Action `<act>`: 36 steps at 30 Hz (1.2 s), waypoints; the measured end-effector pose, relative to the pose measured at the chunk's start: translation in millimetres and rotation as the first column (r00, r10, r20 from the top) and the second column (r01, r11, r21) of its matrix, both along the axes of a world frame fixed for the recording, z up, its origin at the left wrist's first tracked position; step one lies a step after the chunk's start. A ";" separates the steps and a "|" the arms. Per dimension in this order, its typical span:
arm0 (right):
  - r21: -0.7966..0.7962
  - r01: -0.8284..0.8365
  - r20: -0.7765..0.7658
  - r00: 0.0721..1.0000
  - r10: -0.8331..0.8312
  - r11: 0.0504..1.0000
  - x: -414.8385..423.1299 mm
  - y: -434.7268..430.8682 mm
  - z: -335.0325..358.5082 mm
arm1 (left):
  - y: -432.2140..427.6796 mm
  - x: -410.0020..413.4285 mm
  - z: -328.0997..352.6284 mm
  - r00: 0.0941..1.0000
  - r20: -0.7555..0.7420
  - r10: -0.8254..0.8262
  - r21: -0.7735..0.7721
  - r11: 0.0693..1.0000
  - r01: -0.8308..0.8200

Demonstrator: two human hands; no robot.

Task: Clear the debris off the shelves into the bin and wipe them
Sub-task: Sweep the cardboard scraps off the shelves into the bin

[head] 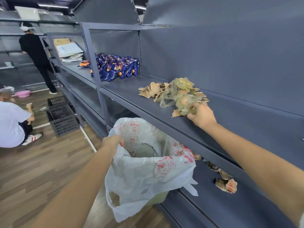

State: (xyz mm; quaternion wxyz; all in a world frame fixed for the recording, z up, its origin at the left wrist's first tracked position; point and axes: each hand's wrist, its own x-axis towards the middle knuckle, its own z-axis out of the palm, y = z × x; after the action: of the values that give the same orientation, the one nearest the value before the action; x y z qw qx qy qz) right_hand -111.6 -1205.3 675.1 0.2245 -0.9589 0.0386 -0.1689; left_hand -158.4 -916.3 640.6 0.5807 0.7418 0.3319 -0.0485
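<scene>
Right hand [201,115] pinches the crumpled plastic film [179,94] amid cardboard scraps [152,92] on the upper shelf [131,96]; left hand [113,143] grips the bin liner [148,175] rim. I judge this debris light, limp, scatter-prone: gather by bunched film.

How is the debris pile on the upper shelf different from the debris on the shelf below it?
The upper pile mixes torn cardboard with crumpled clear plastic film; the lower debris shows only cardboard scraps. The upper pile is larger and heaped; the lower debris is a few scattered pieces. The right hand touches the upper pile; nothing touches the lower debris. The left hand holds the bin bag open. Both piles lie on grey shelves, not yet binned.
</scene>
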 end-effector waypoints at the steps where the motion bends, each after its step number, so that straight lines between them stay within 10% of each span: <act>1: -0.007 -0.039 -0.002 0.999 0.039 0.999 -5.0 8.6 -0.7 | 0.2 0.8 0.2 1.000 -0.005 -0.007 0.000 1.000 0.007; 11: -0.359 -0.554 -0.155 0.829 0.537 0.751 -41.6 103.3 -20.0 | 3.3 8.4 0.7 0.999 -0.013 -0.031 0.058 0.998 0.031; 20: -0.285 -0.185 -0.293 0.951 0.098 0.941 10.2 57.8 -11.5 | 3.9 4.5 -2.2 0.999 -0.022 -0.028 0.062 0.998 0.030; 28: -0.220 -0.448 -0.096 0.894 0.438 0.867 -15.2 81.0 -13.8 | 0.5 2.9 -0.2 1.000 -0.007 -0.021 0.065 0.998 0.021; 36: -0.302 0.095 -0.339 0.919 -0.200 0.948 10.1 16.5 -10.1 | 0.8 2.2 -1.8 1.000 0.008 -0.003 0.039 0.999 0.002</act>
State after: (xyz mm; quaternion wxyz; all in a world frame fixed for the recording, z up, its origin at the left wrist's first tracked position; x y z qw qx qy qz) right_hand -101.6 -1188.8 665.0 0.0621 -0.9897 0.1284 -0.0077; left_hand -156.2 -915.5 638.8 0.5673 0.7537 0.3294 -0.0396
